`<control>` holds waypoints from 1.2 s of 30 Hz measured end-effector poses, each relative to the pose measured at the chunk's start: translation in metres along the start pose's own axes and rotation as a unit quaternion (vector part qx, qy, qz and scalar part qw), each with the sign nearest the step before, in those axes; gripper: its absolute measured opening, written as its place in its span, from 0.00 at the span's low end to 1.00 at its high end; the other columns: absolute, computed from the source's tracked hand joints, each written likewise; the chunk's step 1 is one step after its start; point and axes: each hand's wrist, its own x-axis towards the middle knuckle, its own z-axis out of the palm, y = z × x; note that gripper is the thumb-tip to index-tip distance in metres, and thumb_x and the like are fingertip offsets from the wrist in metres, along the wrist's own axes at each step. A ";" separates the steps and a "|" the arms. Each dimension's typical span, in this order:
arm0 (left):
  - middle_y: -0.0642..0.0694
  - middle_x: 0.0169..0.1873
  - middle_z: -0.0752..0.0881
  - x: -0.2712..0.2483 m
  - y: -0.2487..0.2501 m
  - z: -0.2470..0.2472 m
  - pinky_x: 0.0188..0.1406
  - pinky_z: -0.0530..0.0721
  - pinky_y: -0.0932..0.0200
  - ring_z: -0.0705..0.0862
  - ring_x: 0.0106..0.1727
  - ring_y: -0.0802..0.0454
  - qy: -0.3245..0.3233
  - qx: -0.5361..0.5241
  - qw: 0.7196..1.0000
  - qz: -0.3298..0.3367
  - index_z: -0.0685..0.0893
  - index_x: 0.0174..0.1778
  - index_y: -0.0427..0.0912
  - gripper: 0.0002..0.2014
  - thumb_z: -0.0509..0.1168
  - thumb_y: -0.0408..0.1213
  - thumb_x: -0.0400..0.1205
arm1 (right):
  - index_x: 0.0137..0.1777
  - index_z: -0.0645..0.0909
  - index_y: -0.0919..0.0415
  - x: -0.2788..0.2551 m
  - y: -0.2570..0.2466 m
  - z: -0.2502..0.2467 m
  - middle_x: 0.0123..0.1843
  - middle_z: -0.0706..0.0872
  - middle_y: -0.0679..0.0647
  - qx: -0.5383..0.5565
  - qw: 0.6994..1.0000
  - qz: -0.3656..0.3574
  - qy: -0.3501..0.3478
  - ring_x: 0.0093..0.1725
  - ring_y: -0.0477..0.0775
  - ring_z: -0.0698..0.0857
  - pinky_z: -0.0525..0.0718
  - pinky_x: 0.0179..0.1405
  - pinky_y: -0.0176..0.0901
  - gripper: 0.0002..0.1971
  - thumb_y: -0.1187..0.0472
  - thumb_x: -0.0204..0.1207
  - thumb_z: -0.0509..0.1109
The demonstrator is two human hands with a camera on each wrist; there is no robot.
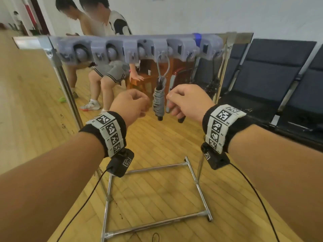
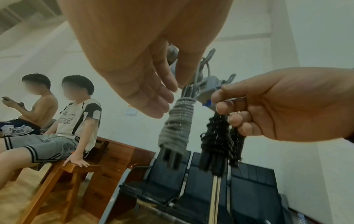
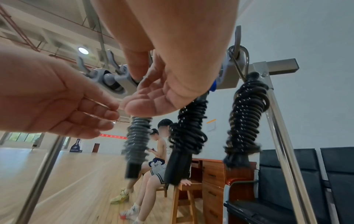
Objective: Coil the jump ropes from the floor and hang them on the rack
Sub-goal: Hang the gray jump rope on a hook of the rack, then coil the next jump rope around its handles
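The right hand (image 1: 187,100) covers the middle black rope (image 3: 188,133) in the head view. The grey rope (image 3: 137,145) blurs below the fingers at the right wrist.

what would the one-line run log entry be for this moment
stage: hanging | grey coiled jump rope: on rack hook | black coiled ropes: two hung | left hand: beside grey rope, empty | right hand: curled, contents unclear

Sports hall interior. Pale wood-strip floor (image 1: 157,189); white walls (image 1: 227,14). Row of dark padded seats (image 1: 272,70) at frame right. Wooden stool (image 2: 76,169) and wooden drawer cabinet (image 3: 212,181) at centre. Round ceiling lamp (image 3: 83,50), upper left.
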 end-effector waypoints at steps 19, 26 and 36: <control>0.56 0.51 0.84 -0.181 -0.356 0.154 0.51 0.84 0.52 0.83 0.52 0.51 -0.609 0.438 0.660 -0.035 0.83 0.62 0.59 0.09 0.57 0.48 0.91 | 0.49 0.86 0.50 -0.175 0.353 0.182 0.41 0.90 0.46 -0.221 0.857 0.192 -0.423 0.42 0.49 0.89 0.85 0.39 0.42 0.11 0.51 0.87 0.64; 0.54 0.44 0.81 -0.224 -0.474 0.217 0.41 0.79 0.55 0.83 0.48 0.49 -0.669 0.437 0.597 -0.066 0.82 0.62 0.54 0.11 0.55 0.42 0.93 | 0.60 0.85 0.50 -0.236 0.462 0.229 0.51 0.89 0.48 -0.200 0.811 0.266 -0.480 0.50 0.50 0.85 0.78 0.45 0.44 0.12 0.49 0.87 0.62; 0.41 0.69 0.81 -0.280 -0.569 0.281 0.44 0.79 0.52 0.81 0.48 0.43 -0.722 0.452 0.519 -0.070 0.85 0.68 0.47 0.12 0.61 0.36 0.91 | 0.59 0.87 0.52 -0.274 0.532 0.260 0.42 0.88 0.47 -0.168 0.783 0.311 -0.512 0.47 0.52 0.87 0.84 0.46 0.46 0.13 0.50 0.88 0.62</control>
